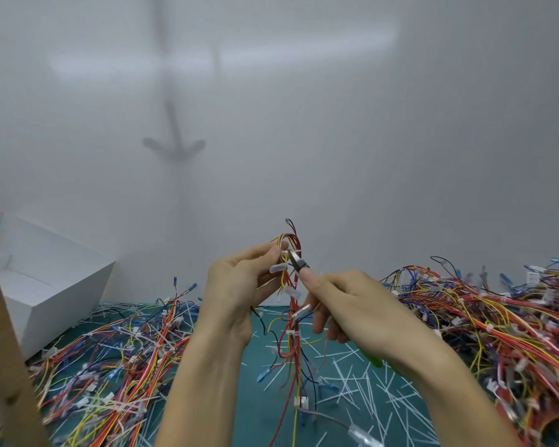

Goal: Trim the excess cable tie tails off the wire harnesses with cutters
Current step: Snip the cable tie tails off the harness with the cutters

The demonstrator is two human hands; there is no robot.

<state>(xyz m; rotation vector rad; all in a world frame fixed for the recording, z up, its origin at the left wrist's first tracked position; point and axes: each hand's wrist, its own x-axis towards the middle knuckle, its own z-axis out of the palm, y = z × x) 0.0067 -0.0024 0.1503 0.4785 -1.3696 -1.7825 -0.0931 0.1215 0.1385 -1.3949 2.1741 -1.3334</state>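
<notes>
My left hand [239, 282] pinches the upper part of a wire harness [291, 321], a bundle of red, yellow and black wires that hangs down to the green mat. My right hand [346, 304] grips green-handled cutters [299, 264]; a green handle end [373, 361] sticks out below the palm. The cutter jaws sit at a white cable tie [296, 252] near the top of the harness, just right of my left fingertips. Whether the jaws have closed on the tie tail I cannot tell.
Piles of harnesses lie on the left [117, 359] and right [497, 317] of the green mat [259, 366]. Several cut white tie tails [362, 382] litter the mat. A white box [46, 279] stands at the left, a wooden post [4, 350] nearer me. A white wall is behind.
</notes>
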